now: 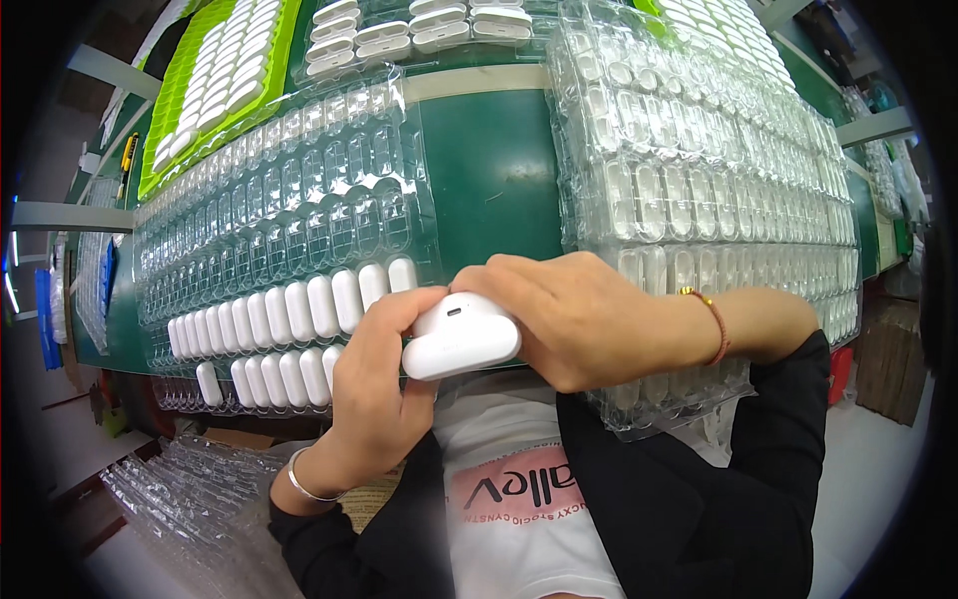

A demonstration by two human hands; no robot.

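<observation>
Although many things lie upon the dark green smooth table [496, 185], a bare strip of it shows just beyond the left hand [369, 377] and the right hand [559, 314]. To the right of the right hand is a thick stack of clear plastic moulded trays [699, 200]; the right forearm passes over its near part and hides some of it. To the left of the left hand and beyond it, one clear plastic compartment tray [274, 222] is spread, and the left hand covers part of its near right corner. Farther beyond that hand is a bright green tray [176, 105] with white pieces. Some rounded white plastic cases [297, 311] stand in two rows, just beside the left hand. Both hands are narrow, with fingers bent around one glossy white rounded case [461, 344], which is between them, with its small dark slot [454, 311] facing up.
</observation>
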